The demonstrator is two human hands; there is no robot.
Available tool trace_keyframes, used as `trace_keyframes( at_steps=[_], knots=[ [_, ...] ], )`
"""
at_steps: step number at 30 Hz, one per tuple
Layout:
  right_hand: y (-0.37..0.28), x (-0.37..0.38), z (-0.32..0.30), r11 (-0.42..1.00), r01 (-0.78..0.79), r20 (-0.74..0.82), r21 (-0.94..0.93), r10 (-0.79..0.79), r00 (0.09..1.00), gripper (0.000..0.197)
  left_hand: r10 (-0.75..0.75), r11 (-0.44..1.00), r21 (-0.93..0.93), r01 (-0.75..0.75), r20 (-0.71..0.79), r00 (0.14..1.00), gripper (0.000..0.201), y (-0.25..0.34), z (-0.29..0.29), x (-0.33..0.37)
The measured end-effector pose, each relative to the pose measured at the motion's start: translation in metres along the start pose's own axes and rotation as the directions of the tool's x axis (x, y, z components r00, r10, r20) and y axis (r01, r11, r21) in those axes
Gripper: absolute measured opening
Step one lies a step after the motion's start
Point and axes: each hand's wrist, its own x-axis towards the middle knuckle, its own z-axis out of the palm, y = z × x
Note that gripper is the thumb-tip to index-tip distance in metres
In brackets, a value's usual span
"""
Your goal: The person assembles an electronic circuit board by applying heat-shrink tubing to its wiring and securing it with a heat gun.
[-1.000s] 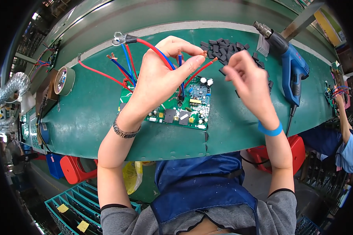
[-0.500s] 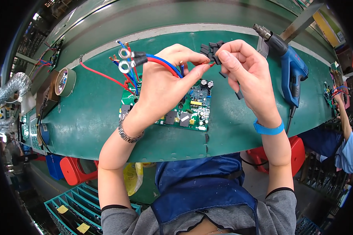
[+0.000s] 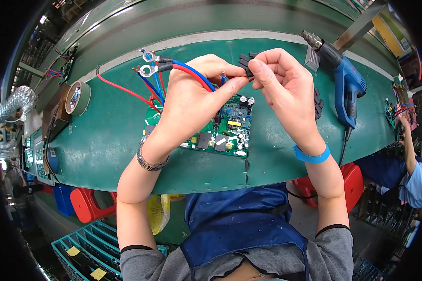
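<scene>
My left hand (image 3: 190, 96) pinches a red wire between thumb and forefinger, near its bare copper end. The blue and red cables (image 3: 194, 72) with ring lugs pass over that hand, their black-sleeved ends pointing left. My right hand (image 3: 288, 96) is closed, thumb against forefinger, on a short black sleeve (image 3: 249, 71) at the tip of the red wire. Whether the sleeve is around the wire is hidden by the fingers. Below my left hand lies a green circuit board (image 3: 208, 145), from which several red and blue wires rise.
More black sleeves (image 3: 318, 104) lie right of my right hand. A blue heat gun (image 3: 349, 89) rests farther right, its cord running toward the table's front edge. A round container (image 3: 78, 98) stands at left. Another person's arm (image 3: 410, 147) is at far right.
My right hand has shifted left and toward my left hand, bringing the black sleeve to the wire tip. Loose sleeves to its right have come into view.
</scene>
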Motion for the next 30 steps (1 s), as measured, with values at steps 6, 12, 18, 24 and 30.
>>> trace_keyframes(
  at_steps=[6, 12, 18, 24, 30],
  knots=[
    [-0.002, 0.001, 0.005, 0.973, 0.178, 0.038, -0.151, -0.174, 0.984, 0.014, 0.004, 1.000, 0.000, -0.004, 0.016, 1.000, 0.011, -0.003, -0.003, 0.001],
    [-0.012, 0.007, 0.008, 0.775, 0.415, 0.143, -0.477, -0.397, 0.906, 0.014, -0.103, 0.995, 0.020, 0.102, 0.060, 0.993, 0.016, 0.001, -0.006, 0.000],
    [-0.010, 0.006, 0.002, 0.812, 0.329, 0.195, -0.482, -0.267, 0.944, 0.028, -0.078, 0.984, 0.169, 0.050, 0.165, 0.983, 0.036, 0.003, -0.017, 0.000],
    [-0.008, -0.014, -0.024, 0.897, 0.112, 0.018, -0.428, -0.116, 0.993, 0.024, -0.223, 0.974, -0.006, 0.224, 0.102, 0.970, 0.034, 0.005, -0.023, -0.022],
    [0.045, -0.012, -0.009, 0.993, 0.027, 0.287, -0.115, 0.007, 0.958, 0.020, -0.208, 0.971, 0.132, 0.197, 0.079, 0.975, 0.031, -0.015, -0.011, -0.054]
  ],
)
